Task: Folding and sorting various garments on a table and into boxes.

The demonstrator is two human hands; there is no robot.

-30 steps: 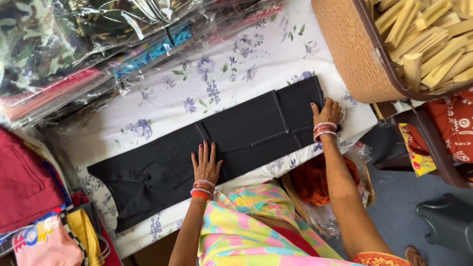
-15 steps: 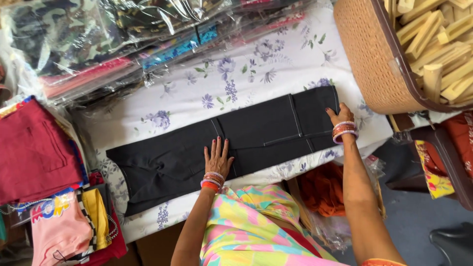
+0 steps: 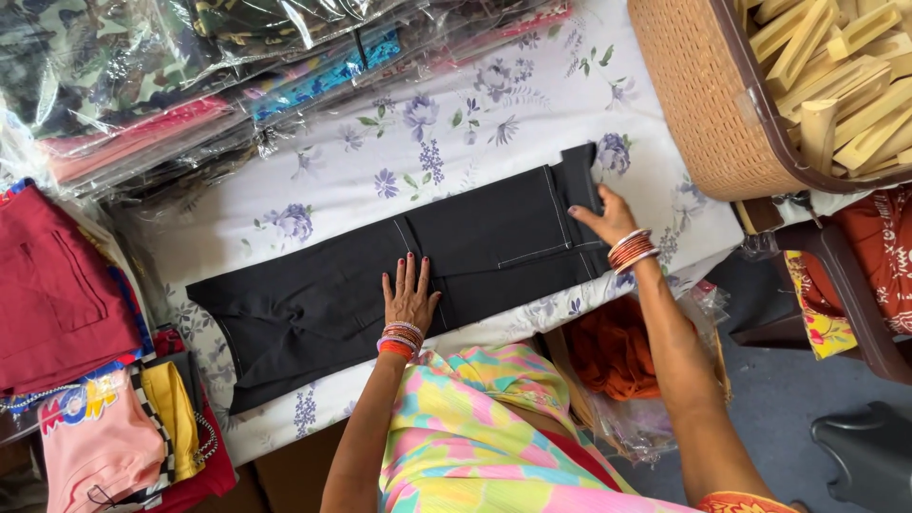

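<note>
Head view, garment: black trousers lie flat along the floral sheet, waist end toward the wicker basket, leg end well away from it.
Head view, left hand: the left hand lies open, palm down and fingers spread, on the middle of the trousers, on the side away from the basket.
Head view, right hand: the right hand lies on the waist end nearest the basket; the fingers appear extended over the folded-up edge, and no closed grip is visible.
Head view, material: woven cloth with pale contrast stitching; judged soft, light and limp, with no stiffness of its own.
Head view, surface behaviour: the cloth looks matte, not slippery; it is likely to drag the sheet beneath if pulled hard.
Head view, fragility: not fragile; creasing is the only likely fault.
Head view, hold points: the waistband and the seamed edges, where the layers are thickest; a flat palm suits the middle panel.
Head view, surroundings: bagged fabrics lie on the far side of the sheet from the person; folded clothes lie beyond the leg end, well apart from the basket.
</note>
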